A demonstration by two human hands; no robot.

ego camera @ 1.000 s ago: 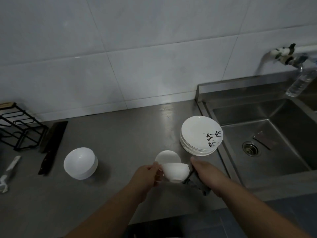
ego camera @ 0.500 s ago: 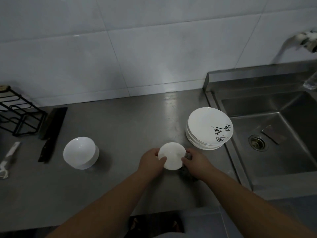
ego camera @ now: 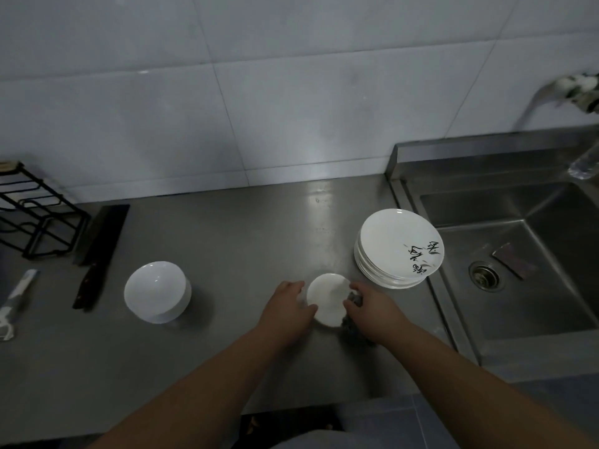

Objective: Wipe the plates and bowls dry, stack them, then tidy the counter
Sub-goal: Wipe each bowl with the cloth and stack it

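Top of the plate stack (ego camera: 398,247), beside the sink (ego camera: 534,303): black brush characters, not readable. Small white bowl (ego camera: 327,299) sits just left of the plates, toward the front of the surface (ego camera: 259,222). Left grip (ego camera: 288,306) clasps its rim. Right grip (ego camera: 372,309) bunches a dark cloth (ego camera: 350,324) against the other side. Bowl stack (ego camera: 155,291), knife (ego camera: 97,254) and wire rack (ego camera: 32,209) lie farther left.

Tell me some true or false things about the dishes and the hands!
1. The left hand holds the small white bowl. True.
2. The plate stack sits inside the sink. False: it stands on the counter, beside the sink.
3. The right hand grips a dark cloth by the bowl. True.
4. The knife lies right of the plate stack. False: it lies far left, by the black rack.
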